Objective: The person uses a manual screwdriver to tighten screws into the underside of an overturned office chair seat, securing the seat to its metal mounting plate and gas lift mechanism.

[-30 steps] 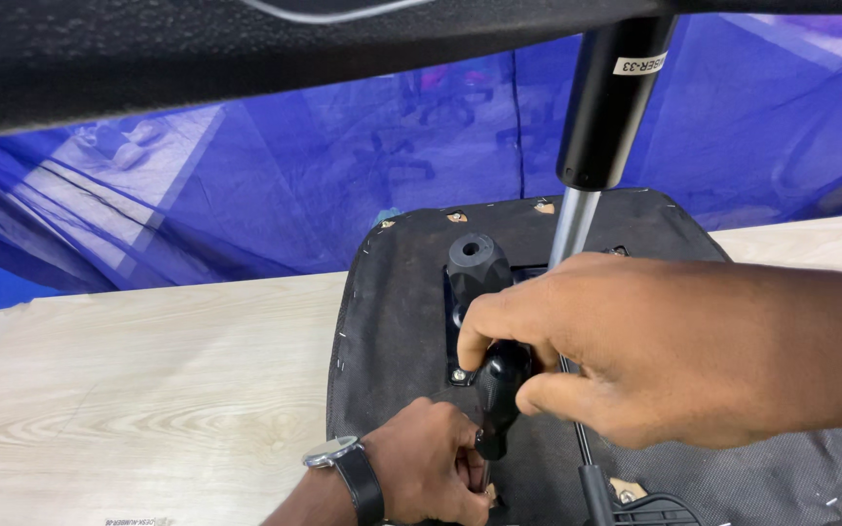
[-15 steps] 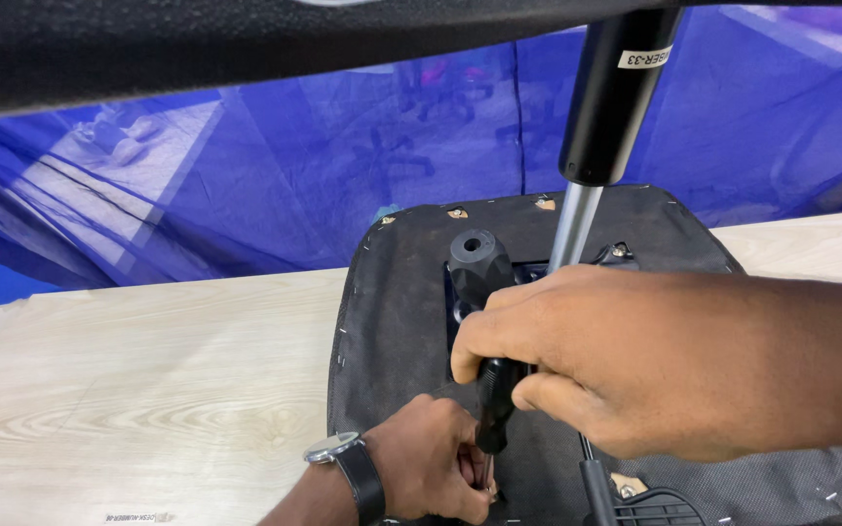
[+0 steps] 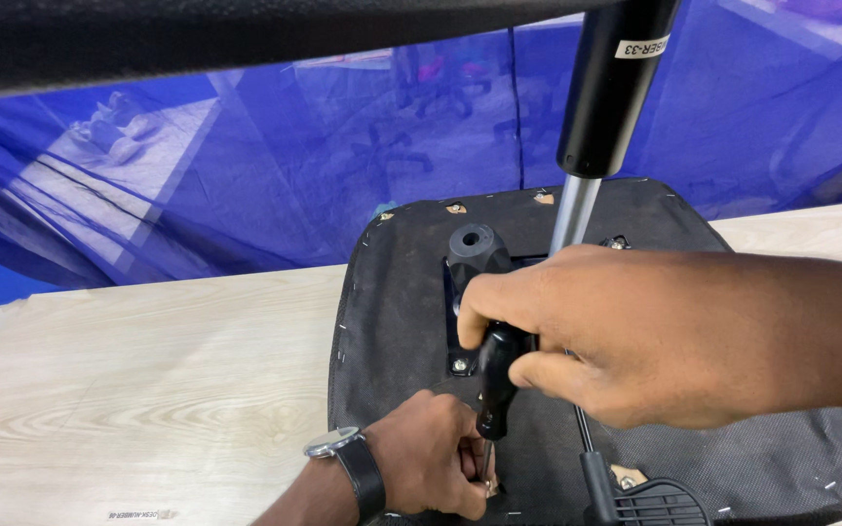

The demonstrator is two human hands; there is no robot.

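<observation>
The upturned chair seat (image 3: 401, 321) lay on the wooden worktop (image 3: 148, 380) at centre frame, its black mounting plate (image 3: 470, 292) facing up. The right hand (image 3: 635, 341) was closed around the black handle of the screwdriver (image 3: 496, 385), held nearly upright. The left hand (image 3: 431, 468), at lower centre, pinched its fingertips shut around the tip — whether on a screw cannot be told. Good practice here: keep the shaft square to the seat, press down firmly, and let the left hand only steady the tip — not bear load.
</observation>
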